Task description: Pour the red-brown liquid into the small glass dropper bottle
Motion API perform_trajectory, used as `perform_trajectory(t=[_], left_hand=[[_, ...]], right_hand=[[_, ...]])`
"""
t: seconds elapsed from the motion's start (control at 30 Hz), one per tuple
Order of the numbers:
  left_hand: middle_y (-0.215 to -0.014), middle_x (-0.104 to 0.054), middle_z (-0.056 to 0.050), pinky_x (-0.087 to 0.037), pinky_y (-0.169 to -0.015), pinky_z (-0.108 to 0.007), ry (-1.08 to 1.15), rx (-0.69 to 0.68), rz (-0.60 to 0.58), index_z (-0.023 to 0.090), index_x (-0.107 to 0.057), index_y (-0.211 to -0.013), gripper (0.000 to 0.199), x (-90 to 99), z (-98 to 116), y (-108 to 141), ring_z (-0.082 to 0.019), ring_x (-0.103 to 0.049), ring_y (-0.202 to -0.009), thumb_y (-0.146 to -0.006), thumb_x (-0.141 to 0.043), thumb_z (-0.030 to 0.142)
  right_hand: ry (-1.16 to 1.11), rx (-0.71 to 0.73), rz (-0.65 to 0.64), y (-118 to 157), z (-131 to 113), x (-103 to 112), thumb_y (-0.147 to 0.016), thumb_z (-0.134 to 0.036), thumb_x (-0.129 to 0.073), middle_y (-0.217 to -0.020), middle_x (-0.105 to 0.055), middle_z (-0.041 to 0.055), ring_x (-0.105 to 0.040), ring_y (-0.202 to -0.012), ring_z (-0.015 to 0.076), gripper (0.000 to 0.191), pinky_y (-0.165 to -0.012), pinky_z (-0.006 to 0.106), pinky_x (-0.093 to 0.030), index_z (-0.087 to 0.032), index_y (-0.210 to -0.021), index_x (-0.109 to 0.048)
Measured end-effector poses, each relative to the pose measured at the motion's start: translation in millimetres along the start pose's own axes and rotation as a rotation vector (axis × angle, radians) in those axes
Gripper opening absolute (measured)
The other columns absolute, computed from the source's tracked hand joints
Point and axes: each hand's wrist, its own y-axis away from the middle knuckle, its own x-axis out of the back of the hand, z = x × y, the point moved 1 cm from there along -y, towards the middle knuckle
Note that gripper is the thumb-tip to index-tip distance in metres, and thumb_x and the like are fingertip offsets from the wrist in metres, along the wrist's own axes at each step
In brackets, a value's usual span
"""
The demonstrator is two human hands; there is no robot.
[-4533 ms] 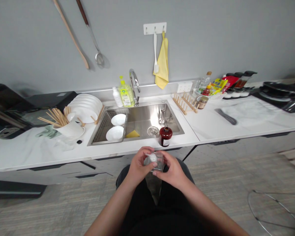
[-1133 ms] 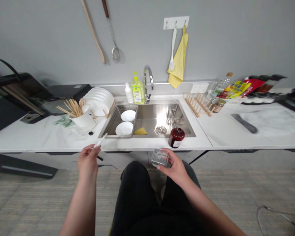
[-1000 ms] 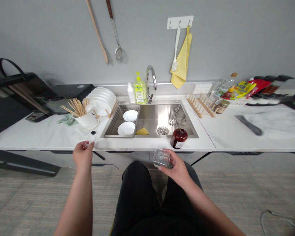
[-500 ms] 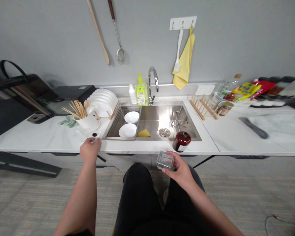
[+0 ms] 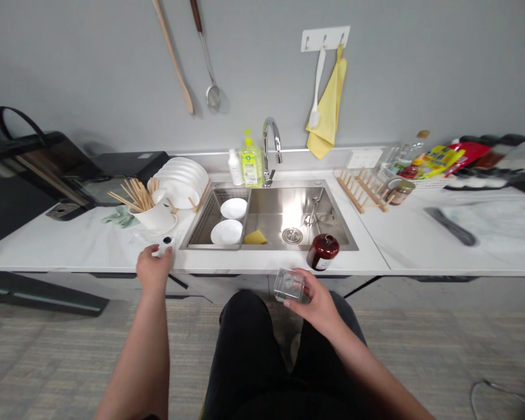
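A clear square container (image 5: 286, 285) is in my right hand (image 5: 315, 298), held just in front of the counter edge. My left hand (image 5: 154, 265) is over the counter's front edge at the left, its fingers apart around a small clear piece with a black spot (image 5: 167, 240); whether they touch it is hard to tell. Behind that piece stands a white pot (image 5: 156, 218) of wooden chopsticks (image 5: 140, 195). A dark red bottle (image 5: 322, 253) without a cap stands at the sink's front right edge, close behind my right hand.
The steel sink (image 5: 280, 201) holds two white bowls (image 5: 226, 232) in a basket and a yellow sponge (image 5: 255, 237). White plates (image 5: 181, 181) stand in a rack at left. Soap bottles (image 5: 251, 163) are beside the faucet (image 5: 272, 140). A wooden rack (image 5: 363, 189) is at right.
My left hand has shifted slightly left and its fingers have spread from a pinch. My right hand and the clear container have moved a little left.
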Motion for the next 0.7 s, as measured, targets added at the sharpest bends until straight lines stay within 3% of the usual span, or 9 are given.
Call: perform_trajectory(t=[0.13,0.2,0.23,0.27,0.33,0.37,0.43,0.53,0.7], left_hand=[[-0.096,-0.064,-0.006,-0.054,-0.112,-0.048,0.154,-0.125,0.196,0.018,-0.072,-0.118,0.04,10.1,12.9,27.6,-0.031,-0.067,-0.104,-0.097,-0.067,0.052],[-0.098,-0.065,-0.005,-0.058,-0.104,-0.044,0.34,-0.193,0.177,0.019,-0.071,-0.118,0.038,11.6,35.2,61.6,-0.026,-0.067,-0.094,-0.101,-0.065,0.053],[-0.097,-0.066,-0.005,-0.059,-0.098,-0.043,0.472,-0.233,0.114,0.019,-0.07,-0.119,0.037,10.7,50.2,83.3,-0.025,-0.067,-0.091,-0.101,-0.065,0.052],[-0.1,-0.069,-0.006,-0.061,-0.097,-0.042,0.6,-0.318,-0.042,0.02,-0.07,-0.121,0.037,8.4,67.5,107.2,-0.025,-0.07,-0.093,-0.1,-0.069,0.05],[-0.136,-0.074,-0.015,-0.061,-0.107,-0.044,0.796,-0.545,-0.52,0.022,-0.069,-0.143,0.055,1.3,103.2,157.7,-0.031,-0.075,-0.123,-0.095,-0.083,0.044],[-0.158,-0.066,-0.018,-0.059,-0.116,-0.048,0.876,-0.613,-0.724,0.024,-0.062,-0.158,0.071,-2.5,118.6,181.0,-0.035,-0.068,-0.143,-0.093,-0.087,0.04],[-0.173,-0.057,-0.019,-0.054,-0.127,-0.053,1.018,-0.622,-0.964,0.029,-0.052,-0.17,0.089,-9.8,141.2,216.5,-0.038,-0.059,-0.158,-0.091,-0.093,0.037],[-0.169,-0.063,-0.018,-0.051,-0.131,-0.057,1.133,-0.498,-1.065,0.03,-0.053,-0.17,0.095,-19.3,157.2,239.3,-0.039,-0.064,-0.154,-0.087,-0.099,0.037],[-0.157,-0.073,-0.018,-0.058,-0.124,-0.055,1.22,-0.398,-1.047,0.025,-0.064,-0.161,0.095,-21.5,163.8,235.8,-0.041,-0.072,-0.144,-0.076,-0.107,0.037]], right_hand=[[0.003,-0.004,0.008,0.8,0.1,0.1,-0.077,-0.037,-0.099,-0.147,-0.077,0.0112,-0.08,-0.133,0.037,0.075,-0.12,0.058,-0.064,-0.029,-0.146,-0.069],[-0.013,-0.011,0.006,-0.1,-2.0,0.1,-0.077,-0.037,-0.099,-0.147,-0.077,0.0113,-0.08,-0.131,0.0365,0.077,-0.119,0.056,-0.065,-0.029,-0.146,-0.068],[-0.023,-0.008,0.0,-1.1,-4.1,-0.2,-0.077,-0.037,-0.1,-0.147,-0.077,0.0112,-0.08,-0.131,0.0361,0.077,-0.119,0.056,-0.065,-0.029,-0.146,-0.067],[-0.035,0.001,-0.01,-2.3,-7.1,-0.7,-0.078,-0.037,-0.1,-0.147,-0.077,0.011,-0.08,-0.132,0.0357,0.076,-0.12,0.055,-0.064,-0.029,-0.146,-0.068],[-0.058,0.034,-0.044,-5.7,-14.4,-2.3,-0.08,-0.037,-0.1,-0.149,-0.075,0.0107,-0.077,-0.137,0.0353,0.073,-0.121,0.054,-0.063,-0.03,-0.146,-0.067],[-0.069,0.049,-0.069,-8.0,-18.1,-3.4,-0.082,-0.038,-0.1,-0.152,-0.073,0.0109,-0.075,-0.141,0.0352,0.073,-0.121,0.053,-0.062,-0.031,-0.147,-0.067],[-0.092,0.077,-0.119,-13.7,-23.9,-6.2,-0.084,-0.039,-0.1,-0.16,-0.067,0.0117,-0.071,-0.147,0.0355,0.076,-0.12,0.052,-0.063,-0.033,-0.151,-0.065],[-0.126,0.104,-0.172,-23.6,-28.7,-10.5,-0.084,-0.043,-0.102,-0.167,-0.061,0.0129,-0.067,-0.15,0.0363,0.082,-0.119,0.053,-0.064,-0.034,-0.156,-0.062],[-0.032,0.146,-0.205,-22.8,-46.7,-7.5,-0.085,-0.049,-0.102,-0.171,-0.056,0.0131,-0.066,-0.148,0.0382,0.093,-0.117,0.056,-0.064,-0.037,-0.165,-0.056]])
